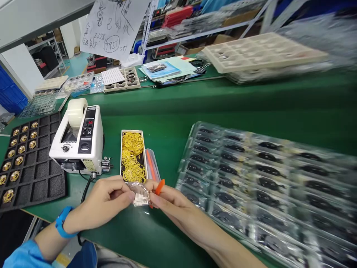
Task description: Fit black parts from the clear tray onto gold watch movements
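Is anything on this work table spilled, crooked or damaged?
Nothing stands out. The yellow rubber bands lie inside their box, the gold parts sit in the foam tray pockets, and the clear trays lie flat. The left hand and right hand pinch a small clear part, too blurred to judge.

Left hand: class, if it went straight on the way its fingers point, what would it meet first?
Likely the small clear plastic piece that the left hand pinches, then the right hand just beyond it; depth is unclear.
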A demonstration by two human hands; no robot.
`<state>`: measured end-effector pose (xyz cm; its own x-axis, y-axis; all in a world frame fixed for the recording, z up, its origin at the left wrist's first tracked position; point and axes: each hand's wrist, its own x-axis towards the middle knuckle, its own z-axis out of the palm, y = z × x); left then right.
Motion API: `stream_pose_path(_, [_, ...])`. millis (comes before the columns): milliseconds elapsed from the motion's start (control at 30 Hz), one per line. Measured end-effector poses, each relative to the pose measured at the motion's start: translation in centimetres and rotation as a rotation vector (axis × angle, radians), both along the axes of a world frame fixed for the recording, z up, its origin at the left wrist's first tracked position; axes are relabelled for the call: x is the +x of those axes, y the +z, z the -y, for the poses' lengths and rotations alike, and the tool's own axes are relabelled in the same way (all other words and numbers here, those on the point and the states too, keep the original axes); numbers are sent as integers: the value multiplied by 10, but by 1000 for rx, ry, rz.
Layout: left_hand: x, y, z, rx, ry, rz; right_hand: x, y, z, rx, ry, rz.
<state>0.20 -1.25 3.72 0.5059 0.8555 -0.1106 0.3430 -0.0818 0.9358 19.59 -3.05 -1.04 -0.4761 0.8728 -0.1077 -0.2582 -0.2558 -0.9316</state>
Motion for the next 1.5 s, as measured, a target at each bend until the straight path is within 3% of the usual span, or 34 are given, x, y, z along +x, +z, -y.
stream_pose_path(700, [3,-5,1,36,46,11,-2,0,0,-24,5,41])
stream_pose_path(1067, [3,-10,-2,352,132,-420,-5,7,-1,142,-51,383])
stream_pose_path(1167, [-1,-11,-4,469,187,-260,-4,9,-1,136,-62,363])
stream_pose_path(1267, [-2,-15,-4,536,158,2,-4,9,0,126,-48,295])
stream_pose_path(1367, [1,-19,-2,438,66,136,-4,5,2,79,-11,212])
stream_pose_path(1500, [7,-23,0,328,-32,173,-7,-2,5,-35,51,78])
